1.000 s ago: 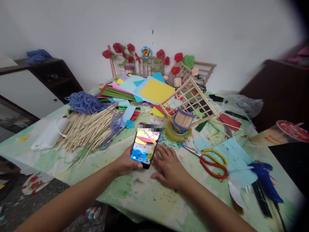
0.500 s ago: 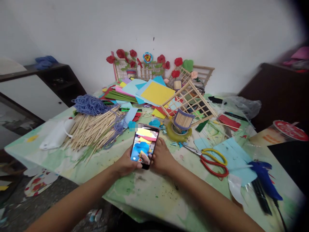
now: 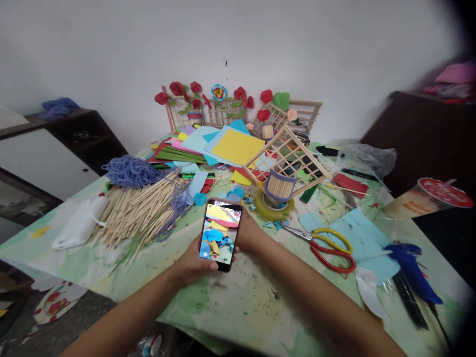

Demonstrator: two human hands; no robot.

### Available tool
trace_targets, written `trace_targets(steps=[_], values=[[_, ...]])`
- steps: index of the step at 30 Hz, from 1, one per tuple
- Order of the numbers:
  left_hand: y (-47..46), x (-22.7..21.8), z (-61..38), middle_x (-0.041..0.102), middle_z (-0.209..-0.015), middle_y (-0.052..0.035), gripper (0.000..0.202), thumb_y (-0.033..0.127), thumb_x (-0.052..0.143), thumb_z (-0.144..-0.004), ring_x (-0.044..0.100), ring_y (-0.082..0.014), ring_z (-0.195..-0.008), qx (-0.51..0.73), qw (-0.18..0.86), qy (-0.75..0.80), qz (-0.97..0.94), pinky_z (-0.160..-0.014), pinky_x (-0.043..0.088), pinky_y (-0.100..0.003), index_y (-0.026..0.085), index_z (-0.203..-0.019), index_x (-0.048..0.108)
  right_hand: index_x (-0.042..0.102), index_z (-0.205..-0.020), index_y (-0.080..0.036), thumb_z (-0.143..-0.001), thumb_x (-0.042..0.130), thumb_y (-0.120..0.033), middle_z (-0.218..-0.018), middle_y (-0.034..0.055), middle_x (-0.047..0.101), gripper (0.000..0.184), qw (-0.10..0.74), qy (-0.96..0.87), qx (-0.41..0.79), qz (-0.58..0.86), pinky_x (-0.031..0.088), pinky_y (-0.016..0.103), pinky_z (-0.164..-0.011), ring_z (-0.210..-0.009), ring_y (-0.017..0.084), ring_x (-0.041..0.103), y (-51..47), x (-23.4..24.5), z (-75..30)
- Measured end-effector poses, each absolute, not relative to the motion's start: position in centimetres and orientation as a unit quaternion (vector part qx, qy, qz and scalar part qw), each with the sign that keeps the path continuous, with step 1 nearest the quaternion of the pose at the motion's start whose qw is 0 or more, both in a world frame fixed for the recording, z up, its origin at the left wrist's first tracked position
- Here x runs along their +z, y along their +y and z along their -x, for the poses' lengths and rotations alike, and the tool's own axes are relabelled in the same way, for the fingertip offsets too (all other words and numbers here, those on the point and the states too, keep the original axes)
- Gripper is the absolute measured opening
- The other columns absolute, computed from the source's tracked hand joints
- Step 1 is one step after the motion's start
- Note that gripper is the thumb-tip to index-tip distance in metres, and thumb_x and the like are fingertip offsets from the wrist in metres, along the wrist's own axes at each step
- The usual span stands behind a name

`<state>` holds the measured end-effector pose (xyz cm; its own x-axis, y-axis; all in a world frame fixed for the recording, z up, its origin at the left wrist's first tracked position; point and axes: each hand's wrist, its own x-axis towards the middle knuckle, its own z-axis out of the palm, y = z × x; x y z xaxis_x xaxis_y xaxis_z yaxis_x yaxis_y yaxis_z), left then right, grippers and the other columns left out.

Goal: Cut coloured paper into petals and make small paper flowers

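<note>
My left hand (image 3: 194, 264) grips a smartphone (image 3: 220, 233) upright over the near middle of the table, thumb along its lower left edge. Its lit screen shows a camera picture of blue and yellow paper pieces. My right hand (image 3: 248, 233) reaches behind the phone's right side; its fingers are hidden, so I cannot tell what they hold. Just beyond the phone lie blue paper flowers (image 3: 235, 193) and small scraps. A roll of yellowish tape (image 3: 271, 210) sits to the right, below a stick lattice (image 3: 256, 166) with a small stick pot (image 3: 280, 186) attached.
Scissors (image 3: 329, 245), light blue paper (image 3: 362, 233) and a blue glue gun (image 3: 416, 270) lie at right, near a lidded cup (image 3: 427, 198). Wooden sticks (image 3: 136, 213) and purple yarn (image 3: 132, 172) cover the left. Coloured paper (image 3: 238, 146) and red paper flowers (image 3: 176, 89) stand farther back.
My right hand has slid forward and farther behind the phone. The phone has come slightly lower in view, and its screen shows more of the blue pieces. The whole view has shifted slightly.
</note>
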<state>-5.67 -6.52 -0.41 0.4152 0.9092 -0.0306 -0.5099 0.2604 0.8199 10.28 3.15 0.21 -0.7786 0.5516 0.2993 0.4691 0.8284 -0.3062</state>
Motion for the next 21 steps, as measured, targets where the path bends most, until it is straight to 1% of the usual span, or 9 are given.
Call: trace_targets(steps=[3,5,6,8,9,11,14,17,21], values=[[-6.4,-0.7,5.6,0.071,-0.091,-0.0102,0.071,0.018,0.085,-0.05,0.068,-0.031,-0.084,0.493,0.738,0.283,-0.363,-0.074,0.053,-0.04,0.02,-0.113,0.053,0.05,-0.129,-0.02,-0.084,0.052,-0.033,-0.138,0.0097,0.046,0.047,0.142,-0.949,0.102,0.262,0.009,0.046,-0.11,-0.134,0.026,0.025,1.7,0.2,-12.1],[-6.1,-0.8,5.5,0.07,-0.089,-0.0087,0.073,0.013,0.086,-0.047,0.069,-0.0278,-0.08,0.514,0.717,0.312,-0.351,-0.071,0.054,-0.037,0.019,-0.112,0.053,0.048,-0.131,-0.02,-0.089,0.043,-0.034,-0.142,0.0086,0.041,0.045,0.117,-0.946,0.112,0.281,0.012,0.043,-0.11,-0.134,0.024,0.025,0.0,0.0,-13.6],[-5.8,-0.9,5.4,0.07,-0.089,-0.008,0.073,0.011,0.086,-0.046,0.069,-0.0265,-0.079,0.521,0.709,0.327,-0.346,-0.071,0.054,-0.036,0.019,-0.111,0.053,0.043,-0.135,-0.021,-0.091,0.039,-0.037,-0.145,0.0079,0.038,0.047,0.105,-0.943,0.119,0.292,0.014,0.042,-0.109,-0.135,0.022,0.024,-0.8,-0.2,-14.3],[-5.2,-0.7,5.0,0.069,-0.093,-0.0086,0.075,0.008,0.086,-0.043,0.068,-0.0254,-0.081,0.527,0.699,0.343,-0.341,-0.072,0.054,-0.034,0.018,-0.11,0.054,0.038,-0.139,-0.02,-0.091,0.039,-0.045,-0.146,0.0081,0.035,0.054,0.09,-0.935,0.128,0.317,0.016,0.041,-0.109,-0.136,0.022,0.022,-2.3,-0.4,-15.4],[-4.8,-0.5,4.7,0.069,-0.096,-0.0097,0.075,0.008,0.086,-0.042,0.068,-0.0256,-0.084,0.528,0.698,0.342,-0.342,-0.074,0.053,-0.034,0.017,-0.11,0.054,0.037,-0.139,-0.02,-0.091,0.038,-0.046,-0.146,0.0083,0.035,0.055,0.084,-0.933,0.131,0.324,0.017,0.041,-0.109,-0.137,0.022,0.022,-2.8,-0.4,-15.7],[-4.0,-0.2,4.1,0.069,-0.1,-0.0113,0.075,0.009,0.086,-0.04,0.067,-0.0263,-0.088,0.536,0.696,0.33,-0.345,-0.079,0.052,-0.036,0.016,-0.107,0.055,0.041,-0.137,-0.018,-0.092,0.037,-0.046,-0.145,0.0089,0.038,0.053,0.079,-0.93,0.131,0.333,0.016,0.041,-0.11,-0.136,0.023,0.023,-3.3,-0.4,-16.0],[-3.5,-0.1,3.4,0.069,-0.101,-0.0115,0.074,0.009,0.087,-0.04,0.066,-0.027,-0.091,0.541,0.699,0.314,-0.348,-0.083,0.051,-0.039,0.016,-0.107,0.055,0.047,-0.132,-0.017,-0.092,0.036,-0.044,-0.143,0.0094,0.04,0.049,0.083,-0.928,0.13,0.34,0.015,0.042,-0.11,-0.136,0.024,0.025,-3.4,-0.3,-16.0],[-3.7,-0.3,3.5,0.068,-0.105,-0.013,0.079,0.011,0.087,-0.041,0.066,-0.0293,-0.093,0.528,0.715,0.311,-0.337,-0.084,0.051,-0.042,0.018,-0.111,0.052,0.043,-0.135,-0.017,-0.091,0.039,-0.046,-0.145,0.0103,0.036,0.053,0.084,-0.916,0.132,0.37,0.016,0.043,-0.109,-0.136,0.025,0.023,-3.2,-0.3,-15.9],[-4.1,-0.3,4.2,0.069,-0.103,-0.0154,0.078,0.013,0.087,-0.044,0.068,-0.0312,-0.087,0.516,0.725,0.309,-0.335,-0.079,0.053,-0.044,0.018,-0.112,0.049,0.037,-0.139,-0.017,-0.09,0.039,-0.048,-0.149,0.0104,0.029,0.058,0.081,-0.895,0.134,0.418,0.014,0.043,-0.11,-0.137,0.025,0.02,-3.1,-0.4,-15.9]])
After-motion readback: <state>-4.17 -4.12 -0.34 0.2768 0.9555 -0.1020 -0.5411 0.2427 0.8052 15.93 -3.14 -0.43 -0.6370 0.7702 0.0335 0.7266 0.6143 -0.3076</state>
